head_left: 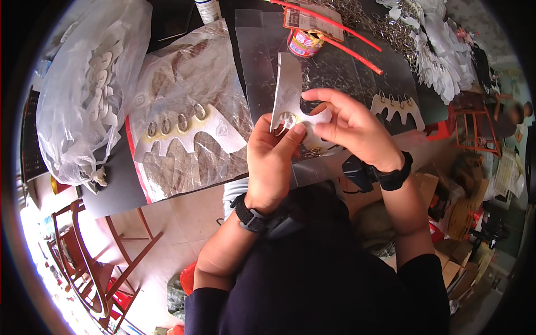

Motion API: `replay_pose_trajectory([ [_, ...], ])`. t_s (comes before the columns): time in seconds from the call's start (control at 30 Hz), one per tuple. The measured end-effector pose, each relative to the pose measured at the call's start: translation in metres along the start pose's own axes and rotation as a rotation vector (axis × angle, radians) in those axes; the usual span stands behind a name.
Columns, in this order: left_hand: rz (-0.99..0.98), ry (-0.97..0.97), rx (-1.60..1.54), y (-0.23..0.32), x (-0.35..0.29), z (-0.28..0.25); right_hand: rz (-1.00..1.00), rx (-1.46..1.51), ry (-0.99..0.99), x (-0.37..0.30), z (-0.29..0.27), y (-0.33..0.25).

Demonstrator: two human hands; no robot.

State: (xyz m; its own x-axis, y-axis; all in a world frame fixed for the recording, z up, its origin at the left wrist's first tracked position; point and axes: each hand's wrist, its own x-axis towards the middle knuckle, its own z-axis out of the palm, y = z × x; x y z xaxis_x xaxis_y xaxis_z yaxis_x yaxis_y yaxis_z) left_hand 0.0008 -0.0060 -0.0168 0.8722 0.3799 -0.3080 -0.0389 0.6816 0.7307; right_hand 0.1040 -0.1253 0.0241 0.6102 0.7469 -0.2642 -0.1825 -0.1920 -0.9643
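My left hand (271, 162) pinches a white scalloped fabric-like piece (288, 92) between thumb and fingers, with a metal oval ring (286, 121) by the thumb. My right hand (360, 128) holds the same piece by its curved tab, thumb below and index finger arched above. Just under the hands, several loose metal rings (312, 152) lie near the table edge. To the left, a similar white piece (215, 134) lies flat on clear plastic, bearing several oval rings along yellowish spots. Another such piece with rings (397, 107) rests at the right.
A pink and yellow tin (305, 44) stands behind my hands, with red sticks (352, 54) above it. Metal rings (385, 28) are heaped at the far right beside stacked white pieces (446, 61). A clear bag (61, 106) holds white pieces at left. A wooden chair (78, 251) stands lower left.
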Motion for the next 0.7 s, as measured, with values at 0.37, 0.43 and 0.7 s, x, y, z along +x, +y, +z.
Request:
replay_pose_trajectory([
  [0.37,-0.112,-0.21,0.014,0.001,-0.001,-0.003,0.084,0.158,0.12,0.003,-0.003,-0.002],
  [0.43,-0.125,-0.246,0.075,-0.001,-0.004,-0.007,0.112,0.229,0.162,0.003,-0.002,0.0],
  [0.7,-0.082,-0.287,0.546,0.03,-0.007,-0.016,-0.68,-0.837,0.35,-0.011,-0.003,-0.012],
])
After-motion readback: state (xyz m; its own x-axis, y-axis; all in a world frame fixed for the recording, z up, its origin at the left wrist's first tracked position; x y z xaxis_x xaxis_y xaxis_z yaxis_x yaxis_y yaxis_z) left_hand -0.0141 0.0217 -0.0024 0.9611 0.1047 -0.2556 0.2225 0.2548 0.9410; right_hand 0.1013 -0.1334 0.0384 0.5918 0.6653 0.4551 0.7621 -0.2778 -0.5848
